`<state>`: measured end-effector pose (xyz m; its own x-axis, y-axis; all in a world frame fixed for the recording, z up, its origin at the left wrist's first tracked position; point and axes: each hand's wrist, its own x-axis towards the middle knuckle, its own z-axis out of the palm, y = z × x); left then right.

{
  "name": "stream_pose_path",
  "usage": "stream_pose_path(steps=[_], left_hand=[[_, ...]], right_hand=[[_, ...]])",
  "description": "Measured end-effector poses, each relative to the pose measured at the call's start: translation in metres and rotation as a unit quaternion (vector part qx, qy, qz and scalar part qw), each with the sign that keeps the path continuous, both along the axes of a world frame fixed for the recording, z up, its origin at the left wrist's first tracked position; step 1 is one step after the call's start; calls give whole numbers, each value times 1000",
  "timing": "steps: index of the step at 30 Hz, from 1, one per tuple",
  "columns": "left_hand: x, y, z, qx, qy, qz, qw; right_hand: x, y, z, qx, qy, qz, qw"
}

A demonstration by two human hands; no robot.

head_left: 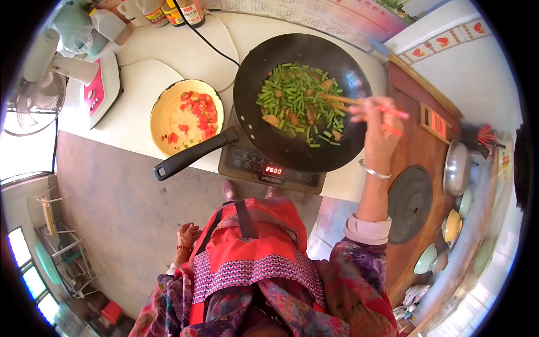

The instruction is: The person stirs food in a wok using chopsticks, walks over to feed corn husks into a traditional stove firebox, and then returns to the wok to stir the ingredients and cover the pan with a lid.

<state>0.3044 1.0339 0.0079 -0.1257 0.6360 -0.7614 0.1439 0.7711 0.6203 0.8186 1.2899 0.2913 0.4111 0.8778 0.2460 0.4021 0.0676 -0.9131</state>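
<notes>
My right hand (379, 124) grips a pair of chopsticks (342, 100), whose tips reach into the food on the right side of the black wok (264, 56). Cut green vegetable pieces (297, 84), which look like green beans, lie in the wok with brown slices resembling meat. Underneath is an induction cooker (247, 164), its display lit with 2600. Down by my left side hangs my left hand (188, 235), fingers loosely bent and apart, with nothing visible in them. A yellow enamel dish (163, 118) left of the wok holds chopped red pieces (202, 112), perhaps pepper.
The wok's long handle (196, 153) juts past the counter's front edge. A black cord (205, 36) runs down to the wok area. Several bottles (191, 12), a pink-and-white appliance (101, 90) and a fan (36, 101) stand leftward. Right are a round dark lid (410, 205) and bowls (452, 226).
</notes>
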Motion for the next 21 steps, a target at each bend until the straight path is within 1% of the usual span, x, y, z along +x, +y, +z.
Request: stream_pose_path(steps=[1, 2, 4, 5, 6, 7, 8, 10, 11, 14, 15, 16, 18, 19, 21], left_hand=[[-1, -1, -1, 27, -2, -2, 1000], [0, -3, -2, 54, -5, -3, 999], [5, -2, 4, 80, -9, -3, 997], [13, 6, 17, 17, -5, 28, 999], [17, 11, 25, -47, -1, 60, 997], [18, 10, 27, -45, 0, 63, 997], [17, 9, 29, -49, -1, 78, 996], [18, 6, 32, -58, -4, 115, 992], [18, 5, 33, -57, -5, 118, 991], [16, -2, 29, -71, -5, 115, 991], [14, -6, 26, -66, -25, 138, 988], [12, -7, 22, -60, -45, 162, 984], [15, -4, 32, -59, -42, 179, 981], [17, 0, 35, -60, -42, 196, 978], [17, 0, 37, -58, -48, 209, 975]], right_hand=[[5, 6, 4, 20, 33, -45, 998], [11, 16, 1, 21, 34, -45, 998], [21, 38, -13, 33, 62, -82, 994], [21, 45, -25, 35, 64, -69, 995], [21, 50, -38, 30, 114, -38, 992], [19, 54, -45, 26, 165, -3, 986], [18, 53, -42, 27, 166, -1, 986], [18, 51, -27, -65, 176, 59, 981], [16, 55, -19, -65, 175, 62, 980], [8, 72, -3, 15, 119, 68, 990], [4, 85, -9, 17, 121, 66, 990], [-1, 99, -18, 20, 122, 88, 989], [-12, 108, -33, 11, 118, 135, 984], [-13, 107, -34, 14, 119, 135, 984], [-18, 90, -31, -77, 92, 211, 970]])
